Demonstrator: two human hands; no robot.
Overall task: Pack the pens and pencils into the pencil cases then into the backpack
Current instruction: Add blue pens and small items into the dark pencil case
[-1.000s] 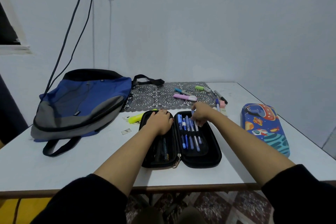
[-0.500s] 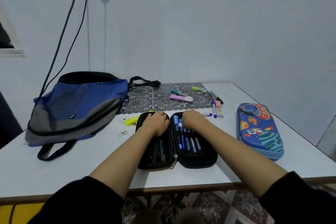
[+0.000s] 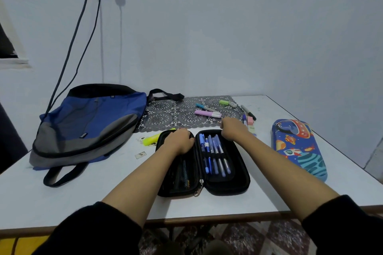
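Purple highlighter (image 3: 207, 113), long axis left-right, lies just far-left of our right hand (image 3: 232, 128), the nearer one; grip curled, contents we cannot tell.

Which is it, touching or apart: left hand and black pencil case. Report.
Touching. Head view: the left hand rests on the black pencil case, fingers curled over its far rim.

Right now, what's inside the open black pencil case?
In the black pencil case, the right half holds blue pens under elastic bands. The left half shows dark items; the left hand covers its far end.
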